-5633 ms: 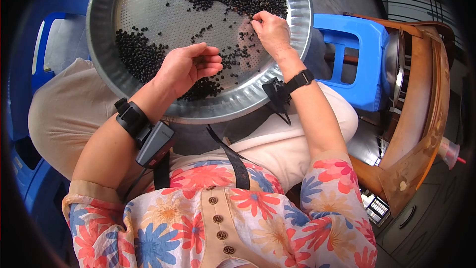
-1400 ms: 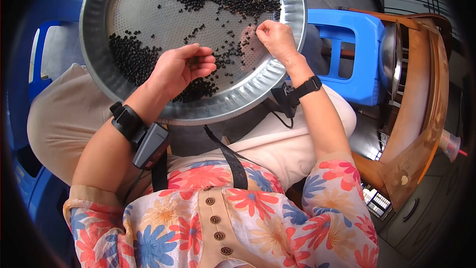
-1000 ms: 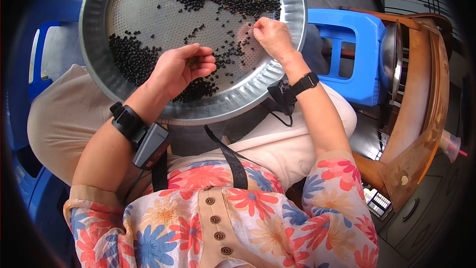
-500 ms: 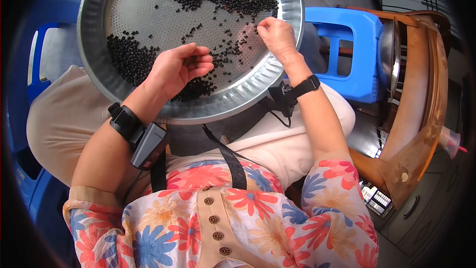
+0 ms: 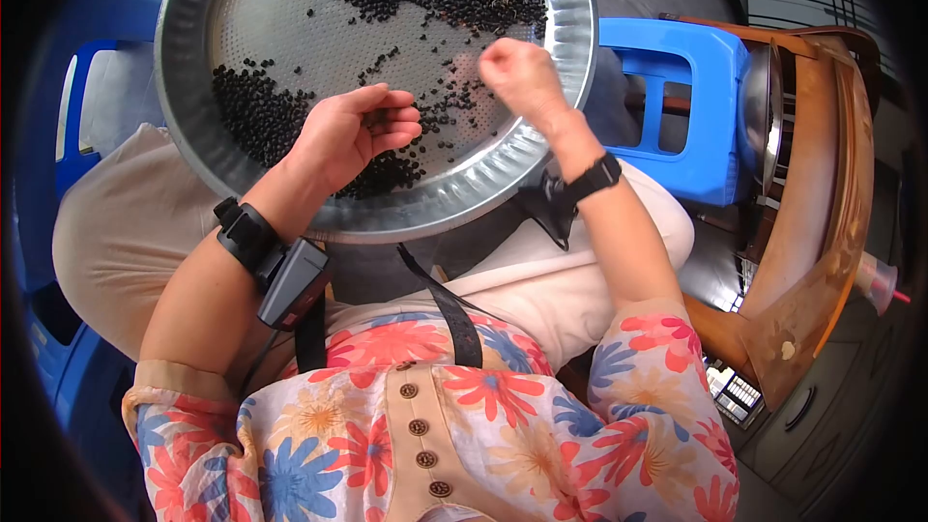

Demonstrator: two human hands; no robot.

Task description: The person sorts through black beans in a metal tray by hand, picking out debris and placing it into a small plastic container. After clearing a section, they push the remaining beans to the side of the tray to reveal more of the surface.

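Left edge: blue moulded plastic stool (image 5: 60, 87) – glossy, half lost in the dark lens rim.
Tray: wide round sieve of dull grey metal (image 5: 190, 140), fluted rim, flat floor pricked with fine holes; it lies across the knees, far edge cut off by the frame.
Contents: small black round seeds (image 5: 256, 111), matt, heaped thick along the far side, a second patch at the near left, loose strays between.
Left hand (image 5: 348, 135): over the near part of the tray, palm up and cupped, fingers curled in over a few of the seeds.
Left wrist: black strap with a boxy black plastic unit (image 5: 293, 282) and a cable; too small to read.
Right hand (image 5: 517, 77): raised above the tray's right side, blurred, fingers bunched together – whether they pinch anything cannot be made out.
Right wrist: black band (image 5: 592, 177).
Right of tray: second blue plastic stool (image 5: 691, 106), slotted sides.
Far right: curved brown wooden furniture (image 5: 836, 222), worn and chipped; what it is stays unclear.
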